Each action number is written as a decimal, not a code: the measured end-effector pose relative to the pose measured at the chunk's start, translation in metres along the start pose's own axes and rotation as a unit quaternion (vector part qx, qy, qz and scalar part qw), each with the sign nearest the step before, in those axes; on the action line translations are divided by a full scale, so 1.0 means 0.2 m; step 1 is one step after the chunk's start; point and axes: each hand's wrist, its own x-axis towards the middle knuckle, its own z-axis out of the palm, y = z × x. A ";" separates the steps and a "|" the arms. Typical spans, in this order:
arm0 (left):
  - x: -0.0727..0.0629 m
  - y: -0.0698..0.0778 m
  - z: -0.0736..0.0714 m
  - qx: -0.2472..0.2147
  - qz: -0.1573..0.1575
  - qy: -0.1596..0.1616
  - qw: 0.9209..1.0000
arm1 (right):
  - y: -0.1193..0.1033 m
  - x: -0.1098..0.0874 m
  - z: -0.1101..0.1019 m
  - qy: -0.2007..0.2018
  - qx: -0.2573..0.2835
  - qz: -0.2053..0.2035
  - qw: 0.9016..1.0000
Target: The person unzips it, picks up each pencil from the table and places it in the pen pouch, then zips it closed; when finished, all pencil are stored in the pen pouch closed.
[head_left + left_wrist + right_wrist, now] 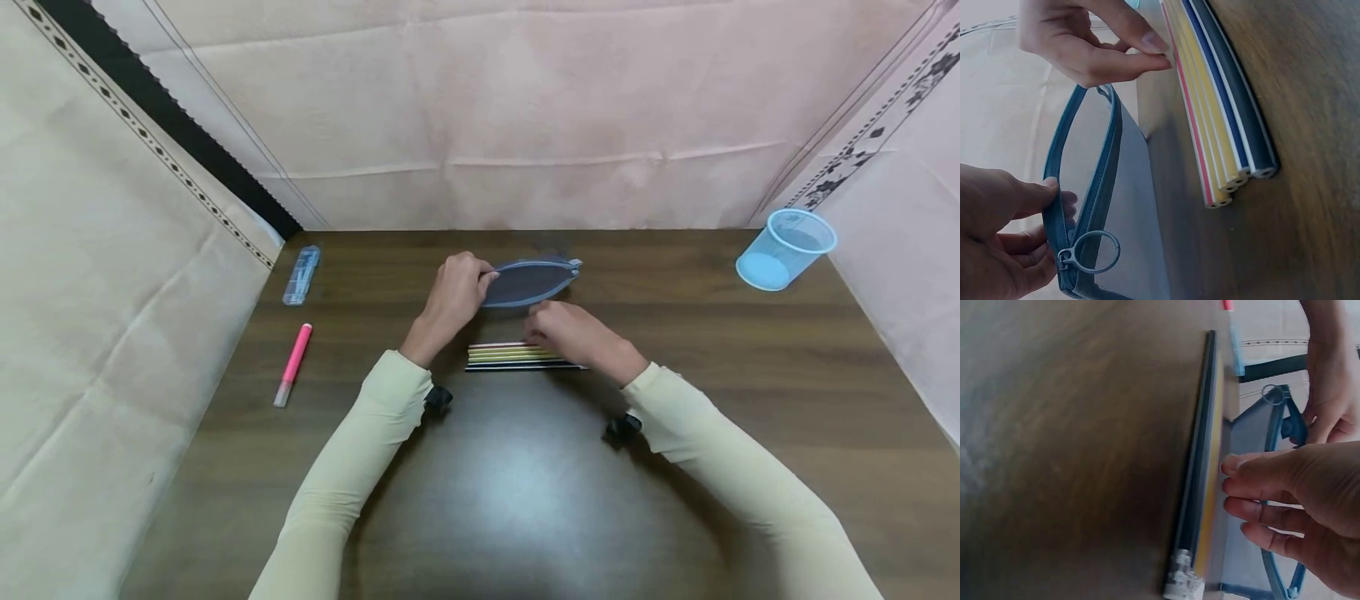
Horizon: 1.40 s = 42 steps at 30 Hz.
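My left hand (459,287) pinches the rim of a mesh zip pouch (1129,206) with blue edging, close to its ring-shaped zipper pull (1094,251). The pouch stands with its zipped mouth parted, as the head view shows. Just in front of it several pencils (1210,106) lie side by side on the table, red, yellow, dark blue and black. Over the far side of this row is my right hand (573,333), its fingers loosely bent and holding nothing visible. Its fingertips (1235,484) are right beside the pencils in the right wrist view.
On the wooden table (510,500), a clear blue plastic piece (302,275) lies at the back left, with a pink marker (294,362) nearer. A light-blue cup (786,250) stands at the back right. Cloth (480,108) hangs behind the table.
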 end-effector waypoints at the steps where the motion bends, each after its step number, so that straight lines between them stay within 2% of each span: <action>1: 0.00 0.00 0.00 -0.003 -0.001 0.000 1.000 | 0.00 0.00 0.01 -0.001 -0.004 0.002 1.000; 7: 0.01 0.01 0.01 -0.013 -0.006 0.003 1.000 | 0.01 0.01 0.00 -0.017 -0.007 0.019 1.000; 11: 0.02 0.01 0.01 -0.014 -0.005 0.002 1.000 | 0.01 0.03 0.00 -0.031 -0.028 0.025 0.999; 17: 0.02 -0.01 0.02 -0.022 0.011 0.025 0.999 | 0.04 0.03 -0.02 -0.025 -0.075 -0.014 0.997; 19: 0.02 -0.01 0.02 -0.027 0.013 0.035 0.999 | 0.05 0.02 -0.04 -0.019 -0.067 -0.023 0.997; 21: 0.02 -0.01 0.01 -0.030 0.011 0.041 0.999 | 0.06 0.00 -0.08 -0.016 -0.033 -0.017 0.999; 24: 0.01 -0.02 0.00 -0.033 0.006 0.043 0.999 | 0.08 -0.05 -0.14 -0.014 0.059 0.010 0.998; 26: 0.01 -0.02 0.00 -0.032 0.005 0.042 0.999 | 0.09 -0.09 -0.18 -0.009 0.126 0.029 0.992; 28: 0.01 -0.02 -0.01 -0.033 0.003 0.040 0.999 | 0.09 -0.12 -0.20 -0.009 0.205 0.043 0.978; 29: 0.01 -0.02 -0.01 -0.032 0.003 0.040 0.999 | 0.09 -0.14 -0.21 -0.012 0.245 0.049 0.968; 31: 0.01 -0.02 -0.01 -0.030 0.001 0.044 0.999 | 0.10 -0.16 -0.22 -0.025 0.330 0.062 0.942; 34: 0.02 -0.02 -0.02 -0.024 -0.003 0.046 0.999 | 0.10 -0.17 -0.22 -0.063 0.441 0.101 0.889; 36: 0.01 -0.01 -0.02 -0.026 -0.004 0.045 0.999 | 0.11 -0.17 -0.20 -0.090 0.503 0.136 0.849; 38: 0.01 -0.01 -0.01 -0.026 -0.007 0.040 0.999 | 0.11 -0.15 -0.18 -0.109 0.572 0.180 0.793; 39: 0.00 0.00 -0.01 -0.027 -0.008 0.037 0.999 | 0.10 -0.14 -0.17 -0.111 0.608 0.203 0.760; 42: 0.00 0.01 0.00 -0.026 -0.011 0.030 0.999 | 0.10 -0.08 -0.14 -0.090 0.712 0.261 0.646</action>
